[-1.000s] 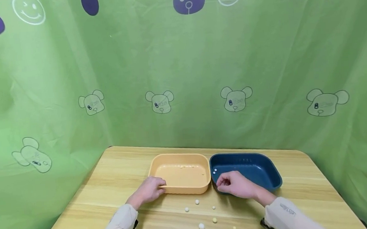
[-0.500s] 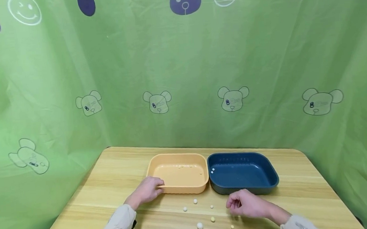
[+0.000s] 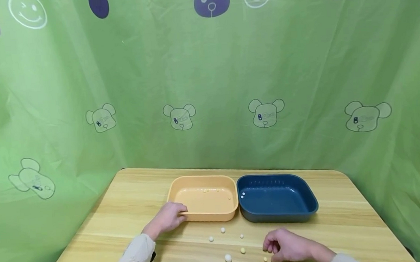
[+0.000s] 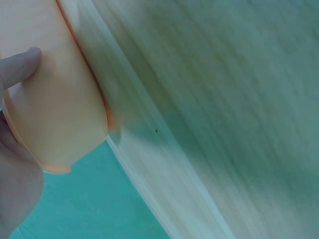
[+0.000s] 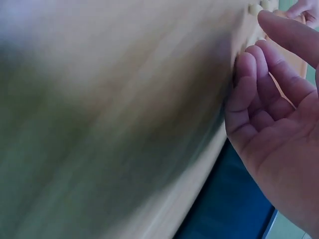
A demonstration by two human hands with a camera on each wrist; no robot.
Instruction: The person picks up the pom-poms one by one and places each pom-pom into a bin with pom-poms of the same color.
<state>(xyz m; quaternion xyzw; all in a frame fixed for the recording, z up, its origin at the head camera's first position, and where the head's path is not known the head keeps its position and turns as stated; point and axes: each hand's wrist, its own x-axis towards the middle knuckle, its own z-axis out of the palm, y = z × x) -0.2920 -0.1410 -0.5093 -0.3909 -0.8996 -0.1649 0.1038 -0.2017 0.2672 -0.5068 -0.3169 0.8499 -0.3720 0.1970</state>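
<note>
My left hand (image 3: pixel 167 217) grips the near left corner of the orange tray (image 3: pixel 210 218), fingers over the rim; in the left wrist view its thumb (image 4: pixel 24 67) presses the outer wall. Low over the table, my right hand (image 3: pixel 289 245) is beside a small yellow ball (image 3: pixel 265 259), thumb and bent forefinger apart with nothing seen pinched between them. In the right wrist view the other fingers (image 5: pixel 246 94) curl loosely. To the left lie a larger yellow ball (image 3: pixel 242 250), a big white ball (image 3: pixel 228 258) and several smaller white balls (image 3: pixel 222 230).
A dark blue tray (image 3: pixel 280 217) stands against the orange tray's right side, with two small white balls (image 3: pixel 242 195) at its left end. Several tiny yellow balls (image 3: pixel 207 190) lie in the orange tray. Behind the wooden table (image 3: pixel 140 180) hangs a green curtain (image 3: pixel 211 147).
My right hand has moved from over the blue tray's near left corner toward me, down to the small yellow ball on the table. The left hand has kept its grip on the orange tray.
</note>
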